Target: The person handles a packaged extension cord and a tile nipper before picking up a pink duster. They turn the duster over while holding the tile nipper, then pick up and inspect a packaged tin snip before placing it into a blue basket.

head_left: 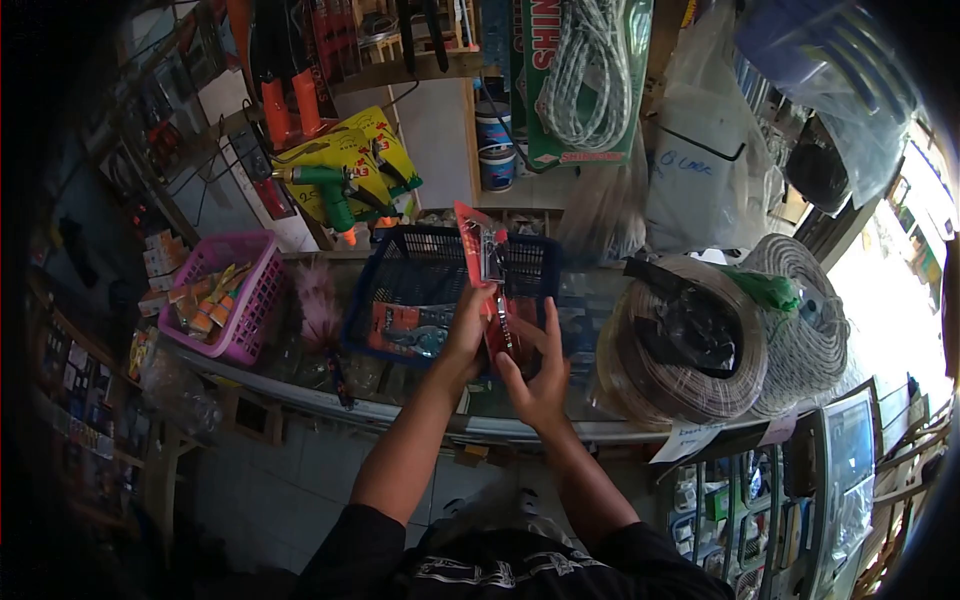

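My left hand (468, 325) grips a red packaged item (478, 250), which looks like a carded tool and stands tilted upright above the dark blue basket (400, 245). At the lower end of this package is my right hand (538, 375), its fingers spread and its thumb near the package's edge; whether they touch is hard to tell. Inside the basket, left of my hands, lie red carded packages (400, 325) with blue-grey parts. The basket rests on the glass counter (500, 405).
On the counter's left are a pink basket (245, 340) with small orange packets and a pink feathery item (316, 305). Large cable coils (640, 370) stand at right. Overhead hang a rope pack (590, 80), plastic bags (700, 190) and a green spray nozzle (335, 195).
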Motion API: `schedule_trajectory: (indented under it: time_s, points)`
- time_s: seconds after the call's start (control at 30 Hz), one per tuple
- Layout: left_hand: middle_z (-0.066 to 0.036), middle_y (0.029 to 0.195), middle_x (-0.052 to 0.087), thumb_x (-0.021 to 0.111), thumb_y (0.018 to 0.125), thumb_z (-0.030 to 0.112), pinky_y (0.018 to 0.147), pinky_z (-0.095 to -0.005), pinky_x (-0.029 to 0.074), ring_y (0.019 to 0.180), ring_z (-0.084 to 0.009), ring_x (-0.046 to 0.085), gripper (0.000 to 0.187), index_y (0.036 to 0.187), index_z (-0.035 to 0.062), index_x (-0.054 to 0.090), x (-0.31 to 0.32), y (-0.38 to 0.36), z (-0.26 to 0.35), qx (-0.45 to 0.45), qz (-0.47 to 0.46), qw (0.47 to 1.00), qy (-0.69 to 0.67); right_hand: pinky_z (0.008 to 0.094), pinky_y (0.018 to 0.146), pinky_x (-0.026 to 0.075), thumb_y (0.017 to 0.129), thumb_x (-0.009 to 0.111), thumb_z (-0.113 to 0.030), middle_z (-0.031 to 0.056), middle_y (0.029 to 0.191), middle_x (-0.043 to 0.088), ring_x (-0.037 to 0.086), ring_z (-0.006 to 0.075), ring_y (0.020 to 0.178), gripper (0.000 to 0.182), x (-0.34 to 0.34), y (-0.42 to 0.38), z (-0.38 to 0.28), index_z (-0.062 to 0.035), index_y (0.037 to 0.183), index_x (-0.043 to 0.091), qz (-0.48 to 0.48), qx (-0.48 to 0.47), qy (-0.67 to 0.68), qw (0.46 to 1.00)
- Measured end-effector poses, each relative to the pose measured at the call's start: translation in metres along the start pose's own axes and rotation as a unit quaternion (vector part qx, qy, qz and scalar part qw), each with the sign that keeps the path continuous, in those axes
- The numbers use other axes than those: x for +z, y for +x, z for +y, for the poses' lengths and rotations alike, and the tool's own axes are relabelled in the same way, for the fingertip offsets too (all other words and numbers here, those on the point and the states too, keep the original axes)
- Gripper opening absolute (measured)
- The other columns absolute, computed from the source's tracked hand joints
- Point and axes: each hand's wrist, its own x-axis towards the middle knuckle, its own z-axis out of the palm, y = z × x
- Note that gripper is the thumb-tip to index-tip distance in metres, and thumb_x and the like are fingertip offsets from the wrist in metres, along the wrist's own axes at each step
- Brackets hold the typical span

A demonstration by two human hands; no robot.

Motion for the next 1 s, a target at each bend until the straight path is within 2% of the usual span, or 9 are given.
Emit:
schedule_trajectory:
  time_s: [0.1,0.13,0.27,0.33,0.63,0.77,0.8,0.9,1.0]
  points:
    - [-0.014,0.126,0.069,0.052,0.104,0.046,0.093,-0.0436,0.061,0.107,-0.0278,0.073,0.055,0.143,0.0067,0.056,-0.01,-0.009,0.01,-0.087,-0.037,0.988,-0.123,0.0399,0.105,0.053,0.1,0.066,-0.008,0.0275,0.142,0.061,0.064,0.0362,0.131,0.08,0.01,0.0,0.005,0.0048,0.165,0.021,0.043,0.005,-0.041,0.998]
    - [-0.017,0.132,0.068,0.049,0.103,0.051,0.097,-0.0491,0.06,0.112,-0.0316,0.071,0.062,0.139,0.0014,0.059,-0.018,-0.004,0.007,-0.063,-0.053,0.988,-0.134,0.0406,0.106,0.052,0.101,0.064,-0.009,0.0277,0.142,0.061,0.064,0.036,0.132,0.078,0.011,0.001,0.007,0.0047,0.165,0.021,0.051,0.022,-0.049,0.997]
    - [-0.023,0.141,0.062,0.047,0.104,0.05,0.106,-0.0608,0.052,0.126,-0.0413,0.064,0.068,0.149,-0.0007,0.05,-0.024,-0.011,0.017,-0.081,-0.138,0.95,-0.268,0.0403,0.109,0.049,0.111,0.047,-0.012,0.0269,0.14,0.063,0.064,0.0327,0.129,0.058,0.011,0.004,0.02,0.0041,0.163,0.027,0.077,0.056,0.0,0.995]
    - [-0.024,0.148,0.057,0.045,0.104,0.05,0.108,-0.0608,0.051,0.131,-0.0409,0.061,0.07,0.153,-0.0016,0.046,-0.025,-0.014,0.017,-0.075,-0.151,0.94,-0.297,0.0388,0.108,0.049,0.114,0.042,-0.016,0.0244,0.138,0.065,0.065,0.0285,0.126,0.05,0.014,0.005,0.018,0.0051,0.159,0.035,0.098,0.076,0.053,0.991]
    - [-0.031,0.161,0.04,0.043,0.108,0.051,0.11,-0.0612,0.051,0.142,-0.0429,0.051,0.079,0.164,-0.0029,0.025,-0.073,-0.11,0.055,-0.007,-0.209,0.931,-0.299,0.034,0.103,0.05,0.114,0.048,-0.022,0.0145,0.128,0.072,0.067,0.02,0.117,0.041,0.003,0.001,0.003,0.0034,0.146,0.052,0.066,0.097,0.064,0.991]
    - [-0.034,0.164,0.032,0.042,0.108,0.053,0.115,-0.0688,0.041,0.146,-0.0459,0.046,0.083,0.165,-0.0027,0.019,-0.126,-0.134,0.059,-0.03,-0.218,0.915,-0.339,0.0339,0.1,0.05,0.109,0.06,-0.015,0.0124,0.12,0.075,0.068,0.0191,0.114,0.034,0.046,-0.021,-0.025,0.0028,0.138,0.058,0.12,0.064,-0.029,0.99]
    - [-0.035,0.165,0.029,0.043,0.108,0.054,0.117,-0.0712,0.038,0.148,-0.0473,0.043,0.085,0.166,-0.003,0.017,-0.138,-0.141,0.061,-0.035,-0.204,0.916,-0.345,0.035,0.101,0.05,0.104,0.065,-0.012,0.0119,0.117,0.076,0.069,0.0197,0.113,0.032,0.064,-0.024,-0.047,0.0029,0.133,0.062,0.118,0.088,0.018,0.989]
    - [-0.036,0.165,0.029,0.041,0.108,0.054,0.119,-0.0733,0.033,0.148,-0.0471,0.043,0.084,0.166,-0.0019,0.017,-0.172,-0.158,0.073,-0.014,-0.187,0.935,-0.301,0.0345,0.1,0.051,0.103,0.066,-0.011,0.0112,0.113,0.078,0.07,0.0176,0.108,0.031,0.109,-0.039,-0.05,0.003,0.13,0.063,0.022,0.024,-0.052,0.998]
    - [-0.032,0.164,0.033,0.044,0.108,0.052,0.118,-0.0687,0.039,0.149,-0.0453,0.043,0.082,0.167,0.0004,0.019,-0.208,-0.181,0.094,0.032,-0.172,0.943,-0.284,0.0338,0.092,0.055,0.1,0.07,-0.01,0.0106,0.111,0.079,0.072,0.0148,0.099,0.033,0.16,-0.047,-0.063,0.0024,0.13,0.063,-0.048,0.093,-0.007,0.994]
